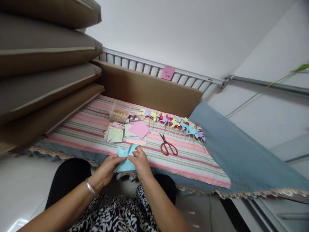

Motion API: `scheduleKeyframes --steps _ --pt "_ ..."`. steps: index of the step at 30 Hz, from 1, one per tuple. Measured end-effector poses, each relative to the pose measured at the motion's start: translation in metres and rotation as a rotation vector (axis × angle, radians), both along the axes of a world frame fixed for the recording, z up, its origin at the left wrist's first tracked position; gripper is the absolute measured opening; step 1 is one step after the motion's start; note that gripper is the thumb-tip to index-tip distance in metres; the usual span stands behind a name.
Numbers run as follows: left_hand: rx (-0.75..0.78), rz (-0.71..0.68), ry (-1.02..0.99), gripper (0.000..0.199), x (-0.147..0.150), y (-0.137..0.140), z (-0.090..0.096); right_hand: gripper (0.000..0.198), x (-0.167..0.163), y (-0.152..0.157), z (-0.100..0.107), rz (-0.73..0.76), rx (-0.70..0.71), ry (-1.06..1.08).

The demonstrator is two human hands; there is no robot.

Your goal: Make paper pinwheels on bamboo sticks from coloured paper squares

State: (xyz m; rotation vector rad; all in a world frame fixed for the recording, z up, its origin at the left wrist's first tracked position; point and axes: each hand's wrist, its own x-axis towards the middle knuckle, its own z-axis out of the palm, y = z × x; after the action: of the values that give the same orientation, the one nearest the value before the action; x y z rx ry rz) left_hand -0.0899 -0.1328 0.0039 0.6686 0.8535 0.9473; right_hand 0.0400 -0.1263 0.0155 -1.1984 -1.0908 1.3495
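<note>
A light blue paper square (pixel 127 165) with cut, folded-in corners is between my hands, above the near edge of the striped cloth. My left hand (pixel 111 165) pinches its left side, thumb near the middle. On the right side, my right hand (pixel 140 160) closes its thumb and fingers on the same paper. Red-handled scissors (pixel 166 145) lie to the right, blades pointing away. Just beyond my hands are a stack of cut paper squares (pixel 115 134), green on top, and a pink sheet (pixel 139 129). Finished paper pinwheels (pixel 173 122) on sticks lie in a row at the back right.
A clear plastic box (pixel 119 112) of thin sticks stands behind the paper, beside small dark and white pieces (pixel 134 118). Stacked brown cushions (pixel 48 64) rise at the left. A brown board (pixel 149 88) borders the back, and a pink note (pixel 168 72) hangs above it.
</note>
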Motion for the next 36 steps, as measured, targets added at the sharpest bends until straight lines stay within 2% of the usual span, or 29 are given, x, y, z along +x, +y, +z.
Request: scheduleKeyframes --steps 8,11,13,17,21,26,32,36 --pt "-0.029 0.096 0.112 0.024 -0.003 0.003 0.008 0.032 -0.001 -0.003 -0.005 -0.011 0.005 -0.002" --pt "-0.037 0.115 0.136 0.024 -0.008 0.008 0.007 0.042 0.006 -0.009 -0.009 -0.032 0.063 -0.126" --pt "-0.045 0.121 0.153 0.025 -0.012 0.011 0.006 0.043 0.012 -0.016 -0.01 -0.055 0.199 -0.306" --pt "-0.062 0.128 0.182 0.026 -0.016 0.015 0.004 0.038 0.022 -0.033 -0.007 -0.046 0.572 -0.651" --pt "-0.08 0.133 0.2 0.026 -0.016 0.016 0.004 0.042 0.026 -0.044 -0.003 0.01 0.743 -0.858" --pt "-0.087 0.133 0.222 0.027 -0.015 0.015 0.007 0.05 0.026 -0.046 -0.005 0.072 0.736 -0.929" --pt "-0.068 0.118 0.253 0.027 -0.011 0.013 0.009 0.021 0.025 -0.044 -0.002 0.022 0.712 -0.895" --pt "-0.038 0.099 0.268 0.028 -0.008 0.012 0.01 0.013 0.024 -0.04 -0.001 -0.01 0.643 -0.813"
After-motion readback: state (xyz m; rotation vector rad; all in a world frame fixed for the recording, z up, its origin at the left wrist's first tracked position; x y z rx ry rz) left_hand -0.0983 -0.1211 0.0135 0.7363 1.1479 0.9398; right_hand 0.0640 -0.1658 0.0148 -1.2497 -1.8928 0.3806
